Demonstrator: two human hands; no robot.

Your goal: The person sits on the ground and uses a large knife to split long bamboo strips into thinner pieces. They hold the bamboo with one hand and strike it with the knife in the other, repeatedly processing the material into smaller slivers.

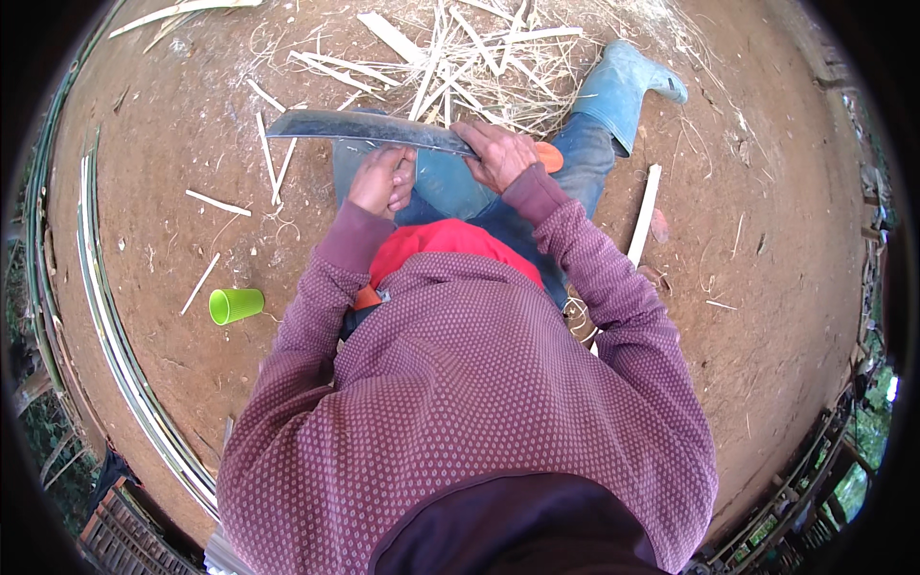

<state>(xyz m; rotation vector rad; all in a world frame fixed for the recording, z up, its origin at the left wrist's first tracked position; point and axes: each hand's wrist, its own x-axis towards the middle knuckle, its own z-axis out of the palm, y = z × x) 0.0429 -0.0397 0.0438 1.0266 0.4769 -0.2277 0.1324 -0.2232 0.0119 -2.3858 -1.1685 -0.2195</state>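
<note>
A machete with a long dark blade (355, 126) lies crosswise above my lap, its tip pointing left. My right hand (500, 155) is closed around it near the orange handle (549, 156), fingers over the start of the blade. Just below the middle of the blade, my left hand (385, 178) is curled shut with its fingertips close to the edge. Whatever those fingers may pinch is too small or hidden to make out. Under both hands are a red cloth (450, 241) over my lap and a blue rubber boot (452, 182).
Split bamboo strips and shavings (470, 59) are heaped on the dirt floor ahead. My other boot (613, 94) stretches out at the far right. A green cup (236, 306) lies on its side at left, near long bamboo lengths (115, 326). A pale slat (645, 216) rests at right.
</note>
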